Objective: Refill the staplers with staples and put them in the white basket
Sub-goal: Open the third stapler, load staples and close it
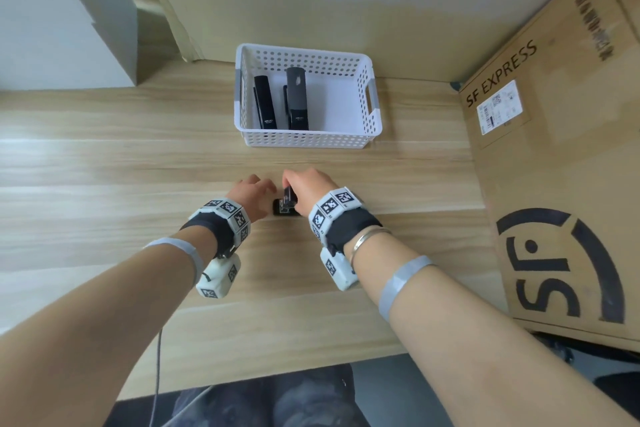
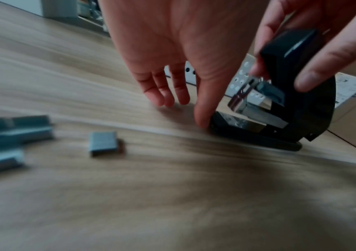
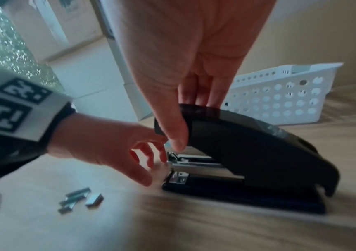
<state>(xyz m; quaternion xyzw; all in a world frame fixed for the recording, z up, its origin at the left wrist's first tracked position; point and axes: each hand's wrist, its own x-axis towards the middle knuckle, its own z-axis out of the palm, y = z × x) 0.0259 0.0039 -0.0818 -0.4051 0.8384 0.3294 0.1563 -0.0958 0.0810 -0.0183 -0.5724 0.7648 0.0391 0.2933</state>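
Observation:
A black stapler (image 1: pixel 285 210) stands on the wooden table, its top cover (image 3: pixel 248 144) lifted off the metal staple channel (image 3: pixel 194 163). My right hand (image 3: pixel 187 122) grips the raised cover from above, thumb on one side and fingers on the other. My left hand (image 2: pixel 181 101) reaches in with straight fingers, and one fingertip touches the front of the stapler's base (image 2: pixel 248 134). Loose staple strips (image 2: pixel 102 143) lie on the table left of the stapler. The white basket (image 1: pixel 304 140) beyond holds a slim black stapler (image 1: pixel 265 102) and a grey-topped stapler (image 1: pixel 297 99).
A large SF Express cardboard box (image 1: pixel 554 149) stands against the table's right side. A wall runs behind the basket. The table's front edge (image 1: pixel 277 374) is close to my body. More staple strips (image 2: pixel 12 129) lie at the far left in the left wrist view.

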